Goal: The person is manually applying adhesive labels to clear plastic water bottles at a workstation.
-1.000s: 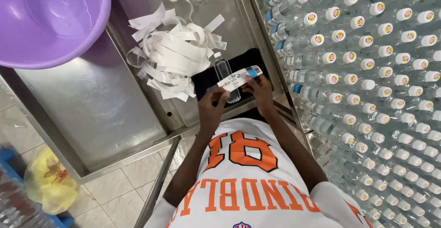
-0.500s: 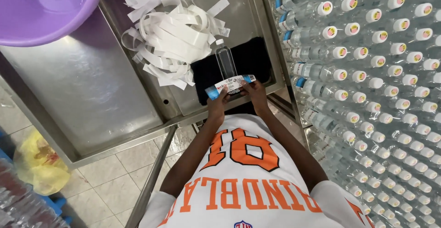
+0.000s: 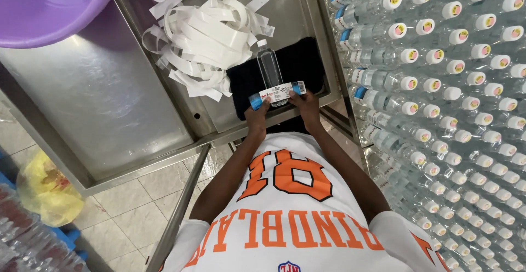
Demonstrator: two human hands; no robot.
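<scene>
A clear plastic bottle point(image 3: 270, 70) lies on a black cloth point(image 3: 296, 64) near the front edge of the steel surface point(image 3: 109, 113), cap pointing away. Across its lower end sits a printed label point(image 3: 276, 93), pinched at its left end by the left hand point(image 3: 256, 117) and at its right end by the right hand point(image 3: 308, 103). A heap of white paper strips point(image 3: 203, 36) touches the cloth's left side. Bare steel opens leftward toward the purple basin point(image 3: 49, 9). Stacked capped bottles point(image 3: 455, 102) crowd the right edge.

The label point(image 3: 276, 93) hides the clear bottle's point(image 3: 269, 68) lower half.
</scene>
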